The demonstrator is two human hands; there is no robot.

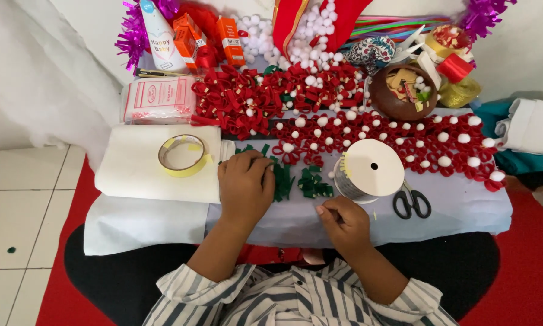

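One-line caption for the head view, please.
Left hand rests on green ribbon pieces; right hand lies near a white ribbon spool.

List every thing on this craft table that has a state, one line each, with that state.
left hand: closed, knuckles up, resting on green ribbon pieces
right hand: fingers curled, pinching something too small to tell
scissors: lying flat, blades hidden under the spool
white spool: on its side, flat face up
tape roll: lying flat on folded white cloth
brown bowl: upright, filled with small bits
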